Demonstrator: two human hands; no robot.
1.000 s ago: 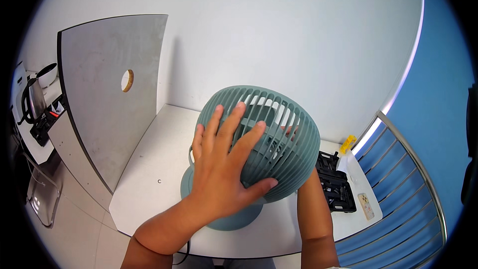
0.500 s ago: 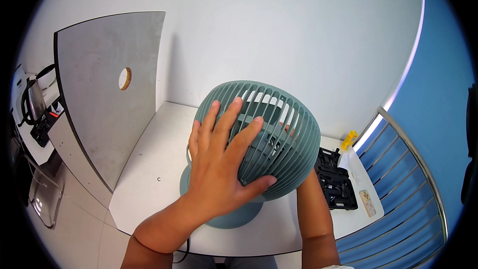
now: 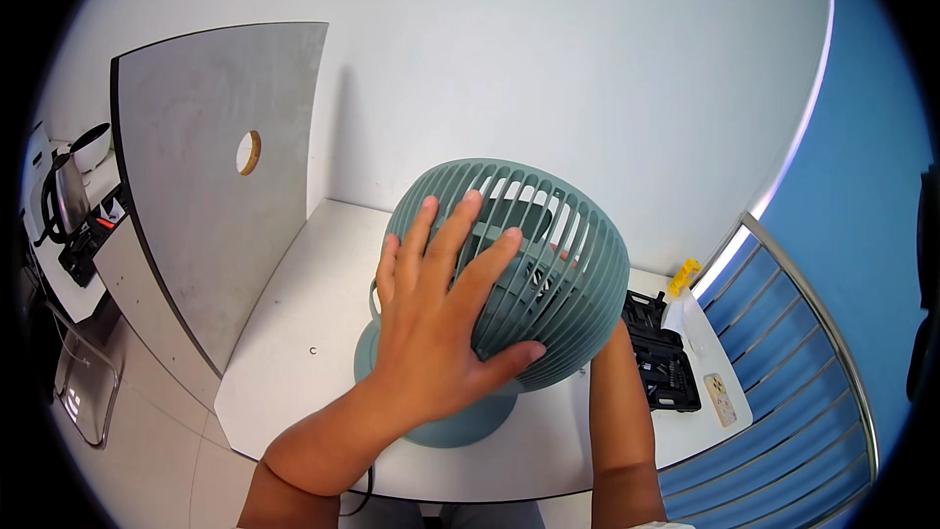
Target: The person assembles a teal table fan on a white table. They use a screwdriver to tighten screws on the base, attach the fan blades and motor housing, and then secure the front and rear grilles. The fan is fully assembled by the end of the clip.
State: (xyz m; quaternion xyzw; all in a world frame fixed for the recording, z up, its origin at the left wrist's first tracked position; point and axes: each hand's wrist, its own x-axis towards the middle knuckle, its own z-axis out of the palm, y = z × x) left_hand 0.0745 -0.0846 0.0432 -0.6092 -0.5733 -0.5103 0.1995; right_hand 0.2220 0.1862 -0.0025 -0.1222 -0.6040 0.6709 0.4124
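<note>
A grey-green desk fan with a rounded, slatted head stands on its round base on the white table. My left hand lies spread over the left side of the grille, fingers apart and the thumb stretched toward the lower right. Behind the head reaches my right forearm; a bit of my right hand shows through the slats, but its grip is hidden. A dark cord hangs by the table's front edge. Left of the base lies a small dark C-shaped piece.
At the right are an open black tool case, a yellow object and a patterned phone-shaped item, beside a metal railing. A grey panel with a hole rises at the left; past it stands a kettle.
Almost nothing differs. My left hand stays spread on the grille, and my right forearm has shifted very slightly to the right behind the fan.
</note>
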